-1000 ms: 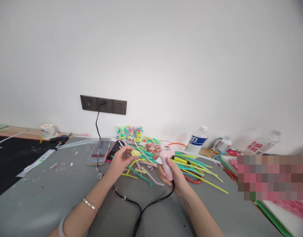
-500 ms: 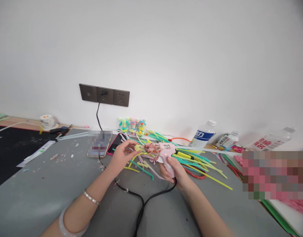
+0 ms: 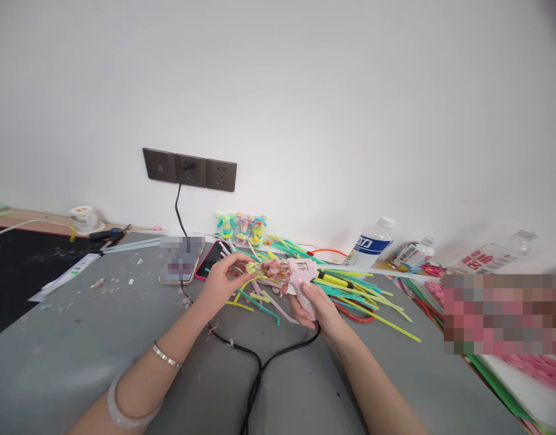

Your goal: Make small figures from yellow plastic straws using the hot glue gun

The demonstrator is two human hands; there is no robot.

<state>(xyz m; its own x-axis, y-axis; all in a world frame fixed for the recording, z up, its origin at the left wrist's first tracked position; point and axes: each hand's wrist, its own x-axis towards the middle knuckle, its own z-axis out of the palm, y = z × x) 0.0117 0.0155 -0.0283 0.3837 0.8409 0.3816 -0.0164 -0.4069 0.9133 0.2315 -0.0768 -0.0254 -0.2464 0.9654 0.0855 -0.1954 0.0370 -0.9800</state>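
Observation:
My right hand [image 3: 311,305] is wrapped round the handle of a pale pink hot glue gun [image 3: 303,275], whose nozzle end is crusted with colourful fuzz and glue and points left. In my left hand [image 3: 226,279] a small fuzzy yellow piece [image 3: 251,267] is pinched between thumb and fingers, right at the nozzle tip. I cannot tell whether tip and piece touch. Beneath and behind the gun lie many pipe cleaners [image 3: 386,317] in yellow, teal and lilac. Three small fuzzy figures [image 3: 242,228] stand by the wall behind.
A black cord [image 3: 255,386] loops across the grey mat [image 3: 101,338]. Two phones lie left of my hands, one of them a pink-edged phone [image 3: 207,263]. Along the wall stand a blue-labelled bottle [image 3: 370,244] and other bottles. A socket panel [image 3: 190,170] holds a plug.
The whole view has shifted slightly. Both hands keep the same hold, with the glue gun's nozzle still at the yellow piece.

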